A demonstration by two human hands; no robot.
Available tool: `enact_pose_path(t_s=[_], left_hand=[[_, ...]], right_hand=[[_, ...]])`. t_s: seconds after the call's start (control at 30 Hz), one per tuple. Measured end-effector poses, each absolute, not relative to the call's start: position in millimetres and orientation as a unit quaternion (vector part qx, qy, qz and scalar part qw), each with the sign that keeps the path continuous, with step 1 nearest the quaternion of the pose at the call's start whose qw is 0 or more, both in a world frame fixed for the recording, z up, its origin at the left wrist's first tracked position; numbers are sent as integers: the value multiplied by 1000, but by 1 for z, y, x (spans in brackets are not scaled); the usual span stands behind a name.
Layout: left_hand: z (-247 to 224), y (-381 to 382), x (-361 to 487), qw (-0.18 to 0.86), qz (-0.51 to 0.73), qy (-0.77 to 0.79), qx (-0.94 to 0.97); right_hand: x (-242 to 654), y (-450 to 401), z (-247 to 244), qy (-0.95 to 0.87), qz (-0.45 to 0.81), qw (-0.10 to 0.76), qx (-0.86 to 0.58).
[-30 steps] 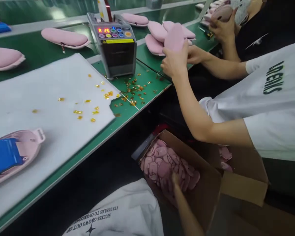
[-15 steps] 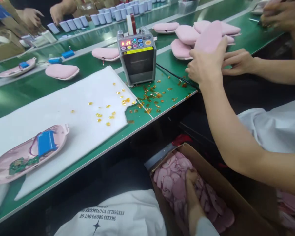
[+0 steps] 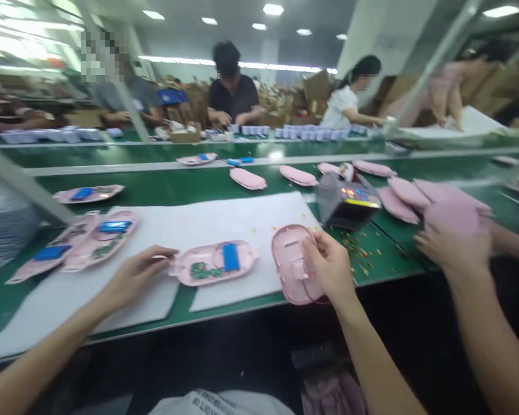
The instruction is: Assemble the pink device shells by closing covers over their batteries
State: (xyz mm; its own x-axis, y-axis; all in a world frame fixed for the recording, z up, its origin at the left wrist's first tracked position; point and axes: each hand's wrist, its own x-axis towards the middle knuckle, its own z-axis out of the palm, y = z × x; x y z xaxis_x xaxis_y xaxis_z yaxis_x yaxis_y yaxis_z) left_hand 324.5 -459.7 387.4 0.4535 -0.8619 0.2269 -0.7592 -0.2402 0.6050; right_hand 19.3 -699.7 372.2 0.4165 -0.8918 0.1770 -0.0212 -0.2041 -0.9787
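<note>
Pink plastic shell (image 3: 290, 271) sits tilted on its edge in the right hand (image 3: 328, 268), the fingers (image 3: 324, 252) curled together around it and clamped at its rim. The left hand (image 3: 132, 276) lies open, with its fingers (image 3: 162, 252) extended and slightly apart, the tips at or just beside the near end of an open pink casing (image 3: 211, 263). That casing lies flat on a white foam sheet (image 3: 237, 216), showing a green circuit board (image 3: 200, 271) and a blue battery (image 3: 230, 257). A short gap separates it from the shell, which overhangs the sheet's right end. Gold flecks (image 3: 358, 251) scatter the green workbench (image 3: 384, 265) to the right, below a tilted tape dispenser (image 3: 346, 202). Further right, a co-worker's hand (image 3: 454, 248) works beside stacked pink covers (image 3: 404, 196).
</note>
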Motion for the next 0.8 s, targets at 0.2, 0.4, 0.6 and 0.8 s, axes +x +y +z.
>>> enact_pose_path(t_s=[0.2,0.4,0.6,0.8], left_hand=[[368,-448,330,403,-4,-608,684],[371,-440,321,484,-8,-570,664],[385,-486,307,560,63,-531,633],[365,-509,300,535,216,-498,647]], right_hand=[[142,-688,401,334,-355,651,-582],[135,-677,377,311,-269,644,-646],[140,-655,382,284,-348,600,-662],[146,-620,384,273,-353,643,-623]])
